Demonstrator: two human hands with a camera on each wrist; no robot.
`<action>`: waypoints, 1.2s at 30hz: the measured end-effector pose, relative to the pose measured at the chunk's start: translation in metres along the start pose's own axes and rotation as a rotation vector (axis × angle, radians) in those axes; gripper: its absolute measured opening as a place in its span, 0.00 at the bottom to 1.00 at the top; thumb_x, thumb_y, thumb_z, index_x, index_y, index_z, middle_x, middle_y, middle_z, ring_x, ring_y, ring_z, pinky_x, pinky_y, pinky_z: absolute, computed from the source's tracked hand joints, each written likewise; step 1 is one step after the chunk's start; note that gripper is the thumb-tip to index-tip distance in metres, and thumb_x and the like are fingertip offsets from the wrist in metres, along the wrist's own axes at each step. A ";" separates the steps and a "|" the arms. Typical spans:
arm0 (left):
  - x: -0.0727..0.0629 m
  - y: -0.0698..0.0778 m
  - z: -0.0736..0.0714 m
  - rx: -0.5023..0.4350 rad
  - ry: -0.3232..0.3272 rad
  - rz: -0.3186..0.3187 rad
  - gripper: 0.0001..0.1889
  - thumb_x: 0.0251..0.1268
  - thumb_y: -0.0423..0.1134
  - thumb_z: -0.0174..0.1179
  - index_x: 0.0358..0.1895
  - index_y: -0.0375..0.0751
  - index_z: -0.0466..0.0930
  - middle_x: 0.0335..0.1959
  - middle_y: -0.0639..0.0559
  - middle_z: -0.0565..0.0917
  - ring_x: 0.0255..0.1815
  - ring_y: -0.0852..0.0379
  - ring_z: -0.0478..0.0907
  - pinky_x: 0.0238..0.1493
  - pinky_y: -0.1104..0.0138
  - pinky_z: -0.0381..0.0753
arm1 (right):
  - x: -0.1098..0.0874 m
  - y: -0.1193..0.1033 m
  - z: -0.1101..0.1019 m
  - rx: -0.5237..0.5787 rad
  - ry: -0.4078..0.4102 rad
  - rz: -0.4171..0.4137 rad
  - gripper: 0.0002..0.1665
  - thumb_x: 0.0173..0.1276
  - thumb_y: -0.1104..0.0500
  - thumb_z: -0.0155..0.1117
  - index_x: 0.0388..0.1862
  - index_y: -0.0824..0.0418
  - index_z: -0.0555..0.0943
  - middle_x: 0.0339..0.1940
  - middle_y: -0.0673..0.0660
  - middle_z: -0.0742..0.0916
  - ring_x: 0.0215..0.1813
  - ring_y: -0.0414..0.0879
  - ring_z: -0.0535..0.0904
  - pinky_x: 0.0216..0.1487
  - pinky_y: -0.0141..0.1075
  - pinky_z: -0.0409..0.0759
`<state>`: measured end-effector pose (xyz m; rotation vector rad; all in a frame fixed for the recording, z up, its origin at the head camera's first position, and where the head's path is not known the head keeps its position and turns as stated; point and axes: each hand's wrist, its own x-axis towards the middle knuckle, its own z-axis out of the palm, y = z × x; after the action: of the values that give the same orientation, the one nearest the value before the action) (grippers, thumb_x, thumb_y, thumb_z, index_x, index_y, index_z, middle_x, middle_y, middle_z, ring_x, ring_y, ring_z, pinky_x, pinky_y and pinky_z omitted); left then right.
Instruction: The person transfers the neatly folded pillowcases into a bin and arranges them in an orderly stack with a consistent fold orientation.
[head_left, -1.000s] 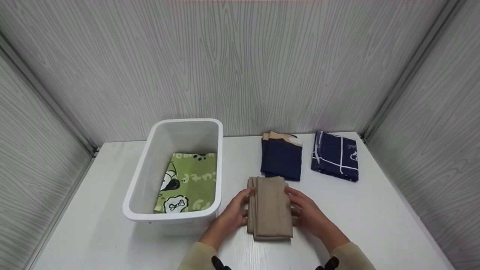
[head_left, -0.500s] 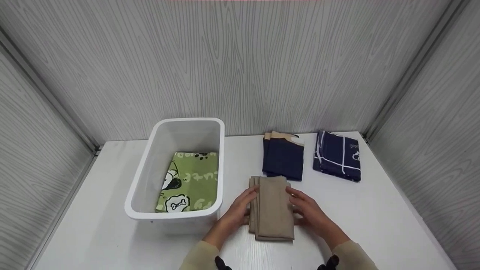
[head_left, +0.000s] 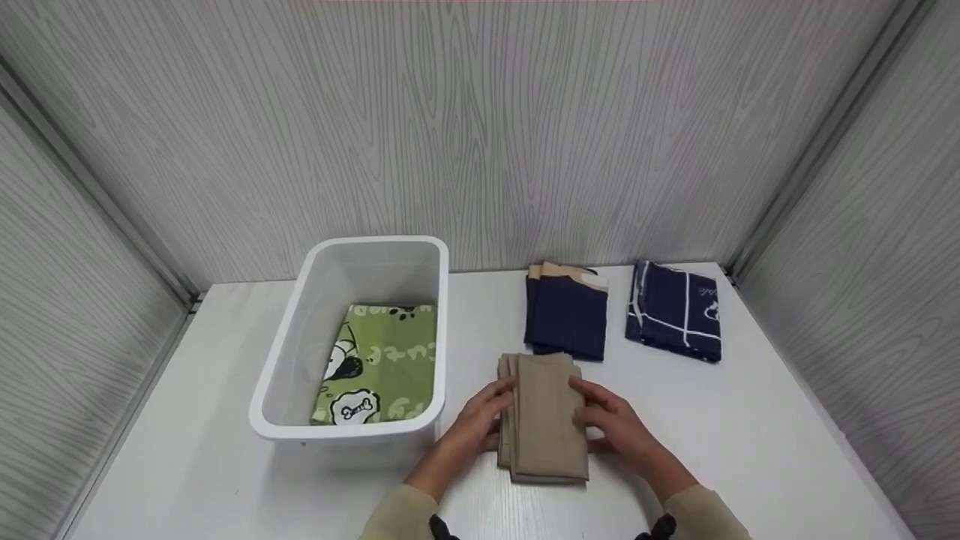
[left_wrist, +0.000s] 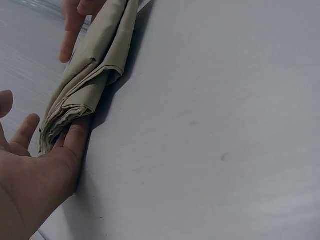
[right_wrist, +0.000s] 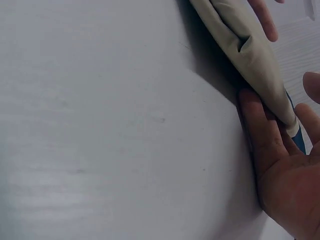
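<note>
A tan cloth (head_left: 551, 420), folded into a narrow stack, lies on the white table at front center, its long sides toward my hands. At its left side is my left hand (head_left: 474, 424). In the left wrist view, some extended fingers (left_wrist: 76, 137) reach beneath the layered edge while the thumb stays apart. My right hand (head_left: 619, 426) mirrors this on the other side: fingers (right_wrist: 257, 120) slip under the cloth, and its thumb (right_wrist: 312, 85) is off the fabric. The fingertips below the cloth are hidden.
A white plastic bin (head_left: 274, 360) stands left of my hands, holding a folded green cartoon-print cloth (head_left: 394, 360). Behind the tan cloth lie a folded navy-and-tan cloth (head_left: 566, 319) and a navy cloth with white lines (head_left: 671, 311). Grey wood-grain panels (head_left: 480, 135) enclose the table.
The tan cloth stays in nearly the same place. My left fingers have come slightly further over its left edge, and the right hand's fingers have shifted along the right edge.
</note>
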<state>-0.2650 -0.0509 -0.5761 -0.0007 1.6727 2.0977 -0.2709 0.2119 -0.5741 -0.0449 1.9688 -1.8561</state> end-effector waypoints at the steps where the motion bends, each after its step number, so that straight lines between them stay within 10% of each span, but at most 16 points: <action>1: 0.000 0.000 0.000 0.013 0.000 0.012 0.29 0.75 0.47 0.51 0.76 0.49 0.62 0.72 0.41 0.66 0.59 0.44 0.77 0.52 0.55 0.82 | 0.000 0.000 0.000 0.001 0.006 0.004 0.38 0.71 0.57 0.62 0.78 0.50 0.63 0.80 0.59 0.61 0.64 0.54 0.72 0.49 0.49 0.84; 11: 0.000 -0.007 0.001 0.303 0.059 0.239 0.30 0.65 0.36 0.64 0.71 0.41 0.70 0.74 0.36 0.62 0.76 0.39 0.55 0.74 0.47 0.57 | 0.001 0.001 0.000 -0.013 0.022 0.010 0.43 0.63 0.63 0.68 0.77 0.51 0.66 0.79 0.60 0.62 0.71 0.56 0.66 0.50 0.48 0.84; 25: -0.003 -0.009 -0.001 0.371 0.033 0.223 0.34 0.59 0.31 0.65 0.71 0.45 0.70 0.74 0.34 0.59 0.70 0.39 0.63 0.61 0.55 0.74 | -0.001 0.005 0.001 -0.055 0.024 -0.026 0.43 0.63 0.63 0.69 0.77 0.51 0.66 0.78 0.60 0.65 0.72 0.57 0.65 0.53 0.47 0.82; 36: -0.005 -0.008 0.000 0.407 0.063 0.257 0.32 0.57 0.30 0.65 0.69 0.41 0.73 0.72 0.35 0.64 0.73 0.38 0.59 0.71 0.45 0.61 | -0.002 0.003 0.005 -0.050 0.042 -0.006 0.42 0.63 0.63 0.69 0.76 0.50 0.67 0.79 0.61 0.63 0.70 0.58 0.68 0.51 0.47 0.83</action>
<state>-0.2577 -0.0513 -0.5817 0.2926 2.2106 1.9031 -0.2671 0.2081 -0.5763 -0.0270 2.0455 -1.8258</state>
